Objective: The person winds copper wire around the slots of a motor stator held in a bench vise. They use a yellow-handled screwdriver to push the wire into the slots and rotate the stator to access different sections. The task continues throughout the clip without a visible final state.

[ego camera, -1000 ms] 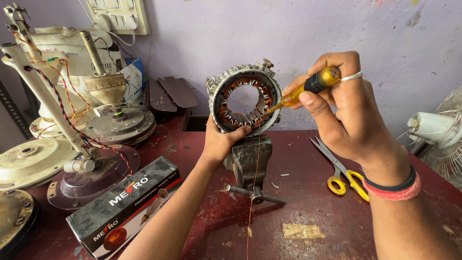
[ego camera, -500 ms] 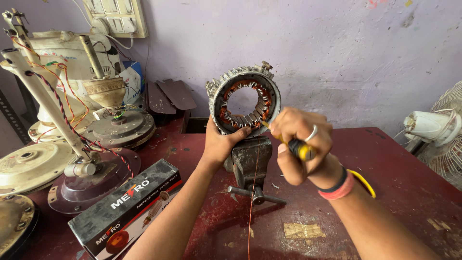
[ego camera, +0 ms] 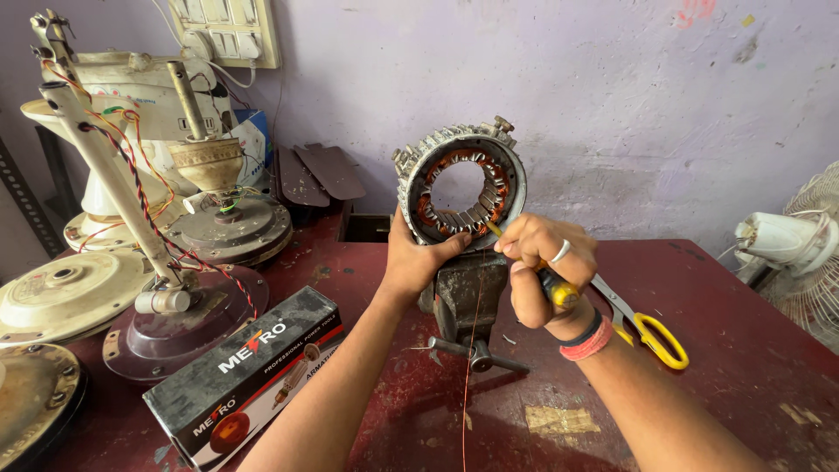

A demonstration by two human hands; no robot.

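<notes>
Here, right hand point(ego camera: 546, 271) closed around screwdriver point(ego camera: 552, 284), tip at stator point(ego camera: 461, 185).

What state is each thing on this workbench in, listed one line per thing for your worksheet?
Motor stator: upright on the vise, copper windings exposed.
Bench vise: standing on the red table, stator above its jaws.
Left hand: gripping the stator's lower rim.
Right hand: closed around a screwdriver, tip at the windings.
Scissors: lying flat, blades closed.
Black box: shut, lying flat.
Ceiling fan motors: dismantled, wires loose.
</notes>
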